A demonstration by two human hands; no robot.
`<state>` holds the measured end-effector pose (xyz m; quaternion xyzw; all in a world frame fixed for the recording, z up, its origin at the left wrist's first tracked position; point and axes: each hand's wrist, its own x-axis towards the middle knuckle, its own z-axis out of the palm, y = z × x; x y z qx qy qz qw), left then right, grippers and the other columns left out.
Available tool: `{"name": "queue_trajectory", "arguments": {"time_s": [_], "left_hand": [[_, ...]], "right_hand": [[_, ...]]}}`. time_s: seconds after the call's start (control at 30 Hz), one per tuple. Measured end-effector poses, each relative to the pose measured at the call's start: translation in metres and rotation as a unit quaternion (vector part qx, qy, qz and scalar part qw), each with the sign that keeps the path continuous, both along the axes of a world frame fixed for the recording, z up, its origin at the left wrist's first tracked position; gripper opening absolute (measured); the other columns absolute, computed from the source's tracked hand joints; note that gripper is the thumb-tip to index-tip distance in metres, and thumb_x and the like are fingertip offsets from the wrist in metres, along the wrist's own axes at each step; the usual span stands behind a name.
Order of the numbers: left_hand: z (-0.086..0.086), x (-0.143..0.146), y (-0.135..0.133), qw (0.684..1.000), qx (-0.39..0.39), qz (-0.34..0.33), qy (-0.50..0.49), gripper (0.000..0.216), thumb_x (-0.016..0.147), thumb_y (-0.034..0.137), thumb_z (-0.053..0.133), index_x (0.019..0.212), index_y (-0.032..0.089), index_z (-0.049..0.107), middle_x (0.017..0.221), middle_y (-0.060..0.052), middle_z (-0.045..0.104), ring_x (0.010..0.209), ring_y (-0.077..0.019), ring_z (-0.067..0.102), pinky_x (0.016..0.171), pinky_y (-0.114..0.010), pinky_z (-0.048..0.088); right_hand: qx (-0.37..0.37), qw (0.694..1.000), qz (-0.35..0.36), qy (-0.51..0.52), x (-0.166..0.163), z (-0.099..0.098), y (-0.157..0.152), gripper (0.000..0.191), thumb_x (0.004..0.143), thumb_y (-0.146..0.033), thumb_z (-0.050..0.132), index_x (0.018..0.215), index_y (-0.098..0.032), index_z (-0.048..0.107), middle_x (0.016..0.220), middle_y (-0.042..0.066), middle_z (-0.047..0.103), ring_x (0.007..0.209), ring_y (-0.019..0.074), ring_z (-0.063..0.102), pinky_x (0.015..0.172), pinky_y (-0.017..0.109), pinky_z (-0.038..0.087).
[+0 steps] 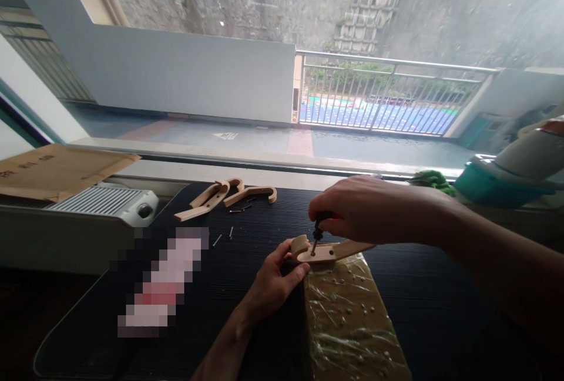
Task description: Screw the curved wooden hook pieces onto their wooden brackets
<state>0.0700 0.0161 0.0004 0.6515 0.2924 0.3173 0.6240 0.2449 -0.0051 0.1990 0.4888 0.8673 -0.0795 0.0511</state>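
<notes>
A wooden hook lies across the far end of a block wrapped in clear film, which has several small holes in its top. My left hand grips the hook's curved end, thumb near the block's corner. My right hand is closed round the dark handle of a screwdriver, held upright from above. Its shaft meets one hole in the hook; a second hole shows beside it. The hook's far end passes under my right wrist.
More wooden hooks lie at the back of the black table, with several loose screws in front. A heater with a cardboard envelope on it stands left. Behind are a window, a teal container and a green object.
</notes>
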Motion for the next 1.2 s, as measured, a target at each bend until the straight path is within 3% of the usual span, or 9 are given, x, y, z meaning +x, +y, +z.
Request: {"name": "queue_trajectory", "arguments": {"time_s": [0.57,0.7,0.87,1.2], "left_hand": [[0.0,0.001,-0.001,1.0,-0.015,0.003,-0.016,0.037,0.079,0.028,0.06,0.115,0.021,0.055,0.097,-0.002,0.065,0.097,-0.0183,0.057,0.087,-0.026,0.045],[0.002,0.001,-0.001,1.0,-0.018,-0.003,-0.011,0.037,0.08,0.028,0.059,0.116,0.021,0.054,0.099,-0.002,0.064,0.098,-0.0185,0.057,0.088,-0.027,0.044],[0.002,0.0,-0.001,1.0,-0.005,-0.002,-0.002,0.035,0.081,0.026,0.059,0.115,0.022,0.054,0.104,-0.002,0.063,0.101,-0.0184,0.056,0.09,-0.026,0.043],[-0.003,0.001,0.002,1.0,0.0,-0.007,0.002,0.035,0.082,0.028,0.058,0.115,0.021,0.053,0.109,-0.004,0.063,0.104,-0.0199,0.056,0.092,-0.028,0.042]], "right_hand": [[0.006,1.0,-0.021,-0.022,-0.002,-0.006,0.001,0.027,0.088,-0.027,0.04,0.083,-0.016,0.063,0.067,0.002,0.06,0.057,0.0107,0.045,0.052,0.025,0.027],[0.002,1.0,0.002,-0.002,0.002,-0.001,-0.001,0.02,0.085,-0.024,0.044,0.085,-0.021,0.063,0.073,-0.001,0.062,0.062,0.0108,0.048,0.054,0.024,0.029],[-0.018,0.999,0.007,-0.026,-0.004,0.0,-0.003,0.021,0.085,-0.018,0.042,0.08,-0.017,0.063,0.071,0.002,0.062,0.062,0.0107,0.047,0.055,0.024,0.029],[0.006,0.999,-0.025,-0.044,-0.003,-0.007,-0.003,0.028,0.089,-0.027,0.039,0.076,-0.015,0.062,0.062,0.001,0.058,0.054,0.01,0.042,0.051,0.025,0.027]]}}
